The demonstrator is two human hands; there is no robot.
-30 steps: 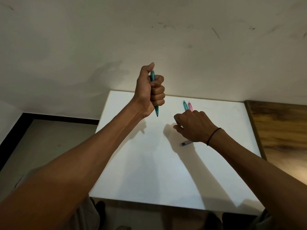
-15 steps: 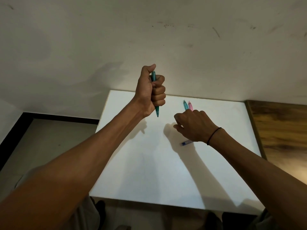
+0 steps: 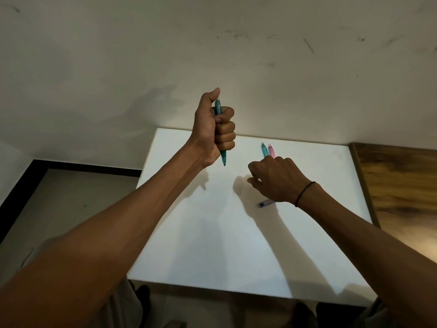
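My left hand (image 3: 212, 131) is raised above the far left part of the white table (image 3: 212, 245) and grips a teal pen (image 3: 218, 106) upright in a fist, thumb up, tip pointing down. My right hand (image 3: 276, 178) hovers low over the table with its back toward me and its fingers curled under; whether they hold anything is hidden. Just beyond its knuckles a second teal pen (image 3: 263, 149) and a pink pen (image 3: 271, 150) lie side by side. A small blue stick (image 3: 266, 204) pokes out from under my right wrist.
A scuffed pale wall rises right behind the table. A wooden surface (image 3: 402, 185) adjoins the table's right edge. Grey floor (image 3: 59, 197) with a dark skirting lies to the left. My knees are under the near edge.
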